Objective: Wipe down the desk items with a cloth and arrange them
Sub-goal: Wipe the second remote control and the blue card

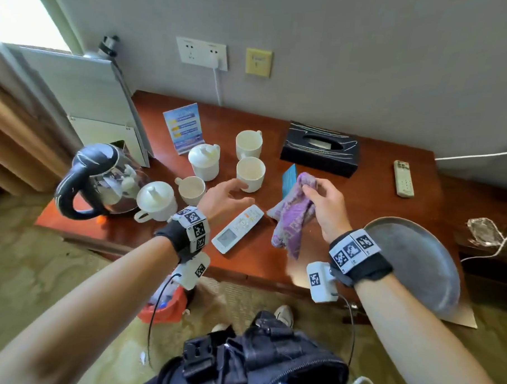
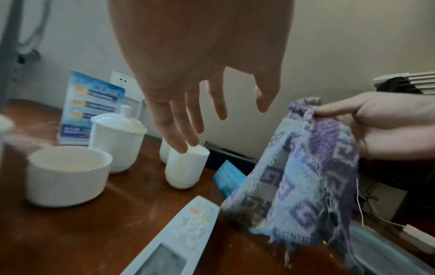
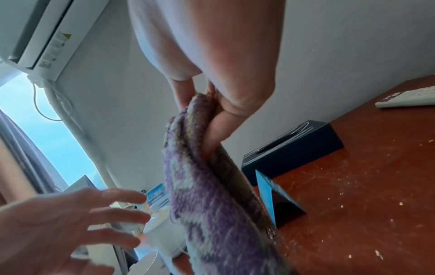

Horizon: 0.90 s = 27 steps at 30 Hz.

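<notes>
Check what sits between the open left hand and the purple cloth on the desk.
Head view: only the white remote control with a screen lies there on the red-brown wooden desk, between the left hand and the purple patterned cloth.

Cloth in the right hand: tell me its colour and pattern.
Purple cloth with pale blue-white square-spiral patterning; clearest in the left wrist view.

The cloth point(image 1: 292, 213) was purple with a pale key pattern, the cups point(image 1: 250, 173) white, the desk point(image 1: 362, 208) red-brown, the tissue box point(image 1: 320, 148) black with thin pale lines
</notes>
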{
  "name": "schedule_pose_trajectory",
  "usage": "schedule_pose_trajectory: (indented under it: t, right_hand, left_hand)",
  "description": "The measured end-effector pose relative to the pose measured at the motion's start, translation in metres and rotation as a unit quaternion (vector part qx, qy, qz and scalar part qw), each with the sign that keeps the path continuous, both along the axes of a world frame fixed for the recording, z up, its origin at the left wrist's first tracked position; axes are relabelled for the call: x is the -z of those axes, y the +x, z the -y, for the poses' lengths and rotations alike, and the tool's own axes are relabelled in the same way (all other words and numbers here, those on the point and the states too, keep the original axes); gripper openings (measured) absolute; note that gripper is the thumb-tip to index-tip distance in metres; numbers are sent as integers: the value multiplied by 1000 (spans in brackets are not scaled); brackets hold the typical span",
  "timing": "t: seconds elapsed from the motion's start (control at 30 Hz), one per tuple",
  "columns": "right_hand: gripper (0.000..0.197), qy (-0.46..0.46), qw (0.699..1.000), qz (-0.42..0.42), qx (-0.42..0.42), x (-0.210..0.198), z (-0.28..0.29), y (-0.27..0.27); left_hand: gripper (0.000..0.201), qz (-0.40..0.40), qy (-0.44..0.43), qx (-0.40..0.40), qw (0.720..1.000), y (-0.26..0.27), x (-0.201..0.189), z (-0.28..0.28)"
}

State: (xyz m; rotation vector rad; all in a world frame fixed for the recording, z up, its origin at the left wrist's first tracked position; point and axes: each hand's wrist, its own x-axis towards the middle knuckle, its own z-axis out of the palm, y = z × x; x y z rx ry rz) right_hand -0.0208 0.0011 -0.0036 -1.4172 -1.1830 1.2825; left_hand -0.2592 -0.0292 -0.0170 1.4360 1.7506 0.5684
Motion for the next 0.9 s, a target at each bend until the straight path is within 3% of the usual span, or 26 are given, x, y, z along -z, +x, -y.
schedule_pose_trajectory:
  t: [0.33, 0.6, 0.9]
  right_hand:
    - [9, -17, 999, 7, 32, 15, 27, -18]
    - [7, -30, 998, 36, 37, 26, 25, -19]
    - [10, -49, 996, 65, 24, 44, 21, -26]
  left_hand:
    - [76, -98, -89, 38, 990, -20, 56, 34]
    - [80, -145, -126, 61, 979, -12, 79, 23]
    - [85, -256, -164, 123, 945, 4, 89, -1]
